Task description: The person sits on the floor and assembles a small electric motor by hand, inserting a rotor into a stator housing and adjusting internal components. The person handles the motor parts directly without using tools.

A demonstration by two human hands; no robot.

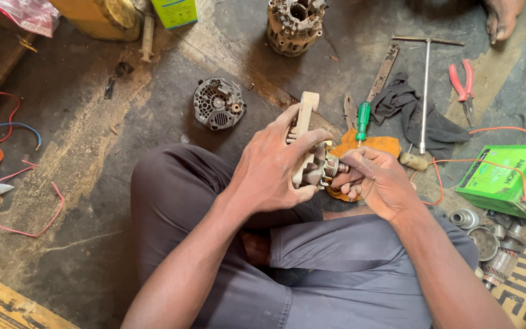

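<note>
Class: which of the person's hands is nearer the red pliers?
Right. The right hand lies below-left of the red pliers; the left hand is farther left, gripping the rotor.

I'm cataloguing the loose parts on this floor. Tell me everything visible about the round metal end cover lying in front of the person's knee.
The round end cover is a grey, dull metal casting, grimy and worn. It lies flat on the dark, stained floor, inner face up, showing radial ribs, vent slots around its rim and a central hub with small fittings. It sits alone, just beyond the person's trouser leg; neither hand touches it. A larger cylindrical metal housing stands farther away, apart from it.
</note>
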